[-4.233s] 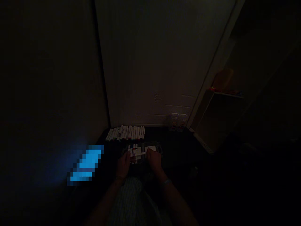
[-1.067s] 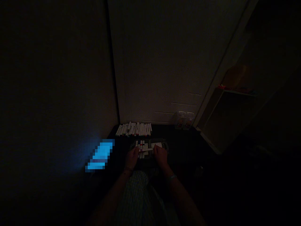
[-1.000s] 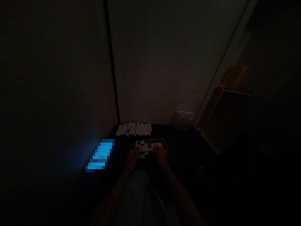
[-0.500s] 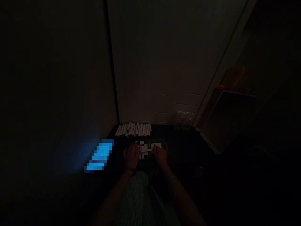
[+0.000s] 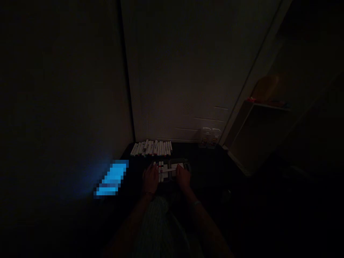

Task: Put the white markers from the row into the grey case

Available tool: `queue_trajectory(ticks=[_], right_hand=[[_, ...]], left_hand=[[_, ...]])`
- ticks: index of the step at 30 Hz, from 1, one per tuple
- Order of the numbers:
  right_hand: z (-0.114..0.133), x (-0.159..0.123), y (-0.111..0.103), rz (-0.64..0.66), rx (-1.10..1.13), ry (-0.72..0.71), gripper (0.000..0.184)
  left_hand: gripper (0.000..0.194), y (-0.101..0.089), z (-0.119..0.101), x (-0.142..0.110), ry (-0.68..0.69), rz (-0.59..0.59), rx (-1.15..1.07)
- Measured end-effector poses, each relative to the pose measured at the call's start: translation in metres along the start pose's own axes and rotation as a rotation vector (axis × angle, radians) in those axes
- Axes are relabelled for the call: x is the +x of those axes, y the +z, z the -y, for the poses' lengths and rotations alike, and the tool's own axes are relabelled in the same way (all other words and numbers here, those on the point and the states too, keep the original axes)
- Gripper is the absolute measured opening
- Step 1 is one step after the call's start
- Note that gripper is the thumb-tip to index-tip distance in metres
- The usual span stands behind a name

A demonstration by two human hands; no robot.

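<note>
Right hand [image 5: 183,176]: drawn slightly rightward since half a second ago, so a bit more of the slim white stick [image 5: 169,170] shows between the two hands; it is curled around the stick's right end.
Left hand [image 5: 150,177]: has reached further over the case [image 5: 188,167] than a second ago, fingers bent across its left half; from where I stand, I can't tell whether they grip anything.
White stick: most likely a marker, held crosswise above the middle of the case; judging by these small shifts, it is being handled rather than put down.
Case: one, spread wide in two halves, on the dark table [image 5: 212,168].
Markers in the case [image 5: 162,177]: three that I can see, side by side in the left half; the left hand may cover others.
Row of markers [image 5: 156,148]: roughly fifteen, loose near the wall, too dim for an exact count.
Clear packages [image 5: 205,139]: two, standing side by side at the back right.
Glowing blue patch [image 5: 111,179]: one, blurred, off to the left.
</note>
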State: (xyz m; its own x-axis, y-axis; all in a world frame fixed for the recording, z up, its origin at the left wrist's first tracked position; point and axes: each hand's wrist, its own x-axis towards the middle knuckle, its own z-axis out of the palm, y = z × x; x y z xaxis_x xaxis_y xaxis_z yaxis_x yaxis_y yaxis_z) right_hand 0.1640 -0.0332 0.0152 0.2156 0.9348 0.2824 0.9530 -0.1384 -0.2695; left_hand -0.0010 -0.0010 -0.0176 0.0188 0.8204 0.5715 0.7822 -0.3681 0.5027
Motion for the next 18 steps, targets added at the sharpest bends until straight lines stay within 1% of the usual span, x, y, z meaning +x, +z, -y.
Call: queue_trajectory(ticks=[2, 6, 8, 12, 16, 18], right_hand=[[0.000, 0.000, 0.000, -0.004, 0.003, 0.016, 0.046], [-0.001, 0.001, 0.003, -0.027, 0.017, 0.022, 0.042], [-0.002, 0.001, 0.004, -0.032, 0.023, 0.032, 0.043], [-0.003, 0.001, 0.004, -0.029, 0.036, 0.029, 0.046], [-0.002, 0.000, 0.001, -0.043, 0.046, 0.005, 0.045], [-0.001, -0.001, 0.000, -0.028, 0.055, -0.006, 0.046]], left_hand=[[0.037, -0.001, 0.000, 0.000, -0.004, -0.004, -0.031], [0.034, -0.007, -0.002, 0.000, -0.062, -0.044, -0.052], [0.031, -0.009, -0.004, 0.000, -0.075, -0.050, -0.021], [0.028, -0.013, -0.007, -0.001, -0.077, -0.021, 0.077], [0.030, -0.013, -0.005, 0.000, -0.079, -0.007, 0.124], [0.030, -0.012, -0.002, 0.000, -0.091, -0.006, 0.128]])
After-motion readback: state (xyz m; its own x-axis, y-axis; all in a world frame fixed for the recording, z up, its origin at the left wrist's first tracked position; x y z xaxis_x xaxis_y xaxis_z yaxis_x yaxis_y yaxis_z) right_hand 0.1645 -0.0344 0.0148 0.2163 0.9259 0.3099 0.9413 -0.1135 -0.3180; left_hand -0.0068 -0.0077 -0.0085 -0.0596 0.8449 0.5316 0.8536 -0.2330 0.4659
